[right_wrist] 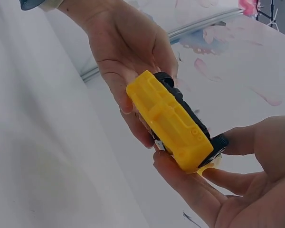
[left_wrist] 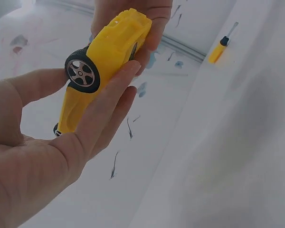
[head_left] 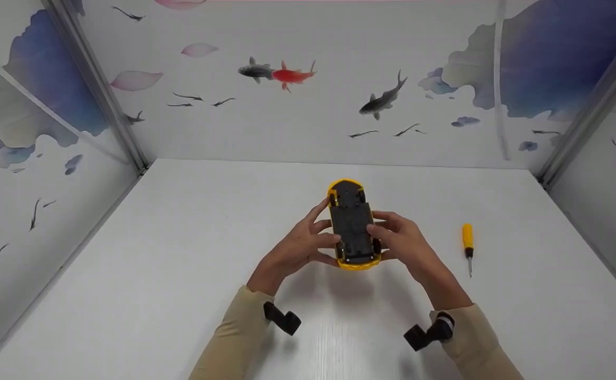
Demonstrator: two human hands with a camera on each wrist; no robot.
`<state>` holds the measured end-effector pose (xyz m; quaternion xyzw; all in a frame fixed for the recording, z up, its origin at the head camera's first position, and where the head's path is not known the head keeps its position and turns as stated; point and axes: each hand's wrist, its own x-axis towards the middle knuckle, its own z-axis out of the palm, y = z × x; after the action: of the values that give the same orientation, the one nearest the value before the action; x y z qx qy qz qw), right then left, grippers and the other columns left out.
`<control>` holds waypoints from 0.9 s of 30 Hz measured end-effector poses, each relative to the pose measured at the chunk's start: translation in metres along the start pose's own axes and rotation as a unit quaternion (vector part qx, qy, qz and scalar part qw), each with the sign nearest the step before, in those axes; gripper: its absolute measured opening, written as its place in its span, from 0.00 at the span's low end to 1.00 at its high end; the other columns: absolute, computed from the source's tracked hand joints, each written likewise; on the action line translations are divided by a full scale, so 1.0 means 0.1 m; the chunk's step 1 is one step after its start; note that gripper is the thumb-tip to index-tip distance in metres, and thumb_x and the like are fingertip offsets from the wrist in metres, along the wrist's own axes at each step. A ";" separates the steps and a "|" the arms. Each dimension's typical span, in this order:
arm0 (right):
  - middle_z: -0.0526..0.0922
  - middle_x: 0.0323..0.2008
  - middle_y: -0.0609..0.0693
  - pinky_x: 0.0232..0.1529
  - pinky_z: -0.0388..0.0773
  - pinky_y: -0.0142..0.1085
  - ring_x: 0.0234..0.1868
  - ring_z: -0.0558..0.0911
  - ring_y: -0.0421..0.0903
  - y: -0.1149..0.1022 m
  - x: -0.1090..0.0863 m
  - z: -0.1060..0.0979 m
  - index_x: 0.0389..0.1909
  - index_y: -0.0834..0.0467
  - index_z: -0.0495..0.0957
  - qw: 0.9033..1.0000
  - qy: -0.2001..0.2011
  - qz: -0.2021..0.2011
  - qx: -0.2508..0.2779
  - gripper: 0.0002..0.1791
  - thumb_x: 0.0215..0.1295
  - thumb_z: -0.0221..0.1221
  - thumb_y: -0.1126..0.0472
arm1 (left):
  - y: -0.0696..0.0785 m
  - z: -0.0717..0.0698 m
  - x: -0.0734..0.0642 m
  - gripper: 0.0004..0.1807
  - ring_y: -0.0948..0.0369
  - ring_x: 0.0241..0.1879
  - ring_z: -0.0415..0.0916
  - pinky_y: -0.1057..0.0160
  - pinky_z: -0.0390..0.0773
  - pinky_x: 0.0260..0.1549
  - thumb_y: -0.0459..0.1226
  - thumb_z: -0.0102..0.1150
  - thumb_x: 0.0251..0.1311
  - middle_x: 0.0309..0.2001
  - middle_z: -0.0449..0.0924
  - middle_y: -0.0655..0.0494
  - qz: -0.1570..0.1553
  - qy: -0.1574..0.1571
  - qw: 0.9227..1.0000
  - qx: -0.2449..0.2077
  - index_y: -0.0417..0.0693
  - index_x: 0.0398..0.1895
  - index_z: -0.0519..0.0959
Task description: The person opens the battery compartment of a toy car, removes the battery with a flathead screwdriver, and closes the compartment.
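Note:
A yellow toy car [head_left: 351, 224] is held up over the white table, its black underside facing the head camera. On its left side my left hand [head_left: 304, 241] grips it, thumb at the chassis edge and fingers along the body. My right hand [head_left: 404, 240] grips the opposite side, its thumb on the black base. In the left wrist view the yellow side of the toy car [left_wrist: 107, 52] shows, with a black wheel [left_wrist: 81, 71] near the left thumb. One yellow end of the toy car [right_wrist: 168, 123] faces the right wrist camera, between both hands.
To the right of the hands a screwdriver [head_left: 468, 243] with a yellow handle lies on the white table [head_left: 181, 253], its tip pointing toward the person. White panels [head_left: 297, 126] printed with fish and leaves stand at the back and sides, joined by metal posts.

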<state>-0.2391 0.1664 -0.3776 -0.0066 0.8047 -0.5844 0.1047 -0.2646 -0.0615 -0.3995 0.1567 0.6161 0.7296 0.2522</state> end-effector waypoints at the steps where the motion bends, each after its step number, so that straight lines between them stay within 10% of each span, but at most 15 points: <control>1: 0.72 0.68 0.64 0.53 0.85 0.45 0.56 0.83 0.56 0.00 0.00 0.00 0.75 0.59 0.60 1.000 0.000 0.000 -0.001 0.32 0.75 0.53 0.52 | 0.00 0.00 0.00 0.54 0.43 0.60 0.78 0.43 0.85 0.48 0.32 0.62 0.60 0.74 0.61 0.42 -0.001 0.003 1.000 0.002 0.70 0.81 0.41; 27: 0.66 0.71 0.62 0.53 0.85 0.43 0.64 0.78 0.61 0.12 0.07 -0.06 0.70 0.54 0.68 0.998 0.043 -0.023 -0.028 0.27 0.71 0.59 0.63 | -0.15 0.04 0.07 0.51 0.44 0.58 0.79 0.42 0.85 0.46 0.25 0.58 0.60 0.73 0.62 0.43 -0.054 0.015 0.998 0.021 0.67 0.80 0.47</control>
<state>-0.2456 0.1746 -0.3880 -0.0030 0.8239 -0.5638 0.0568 -0.2652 -0.0528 -0.4141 0.1176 0.6427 0.7038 0.2789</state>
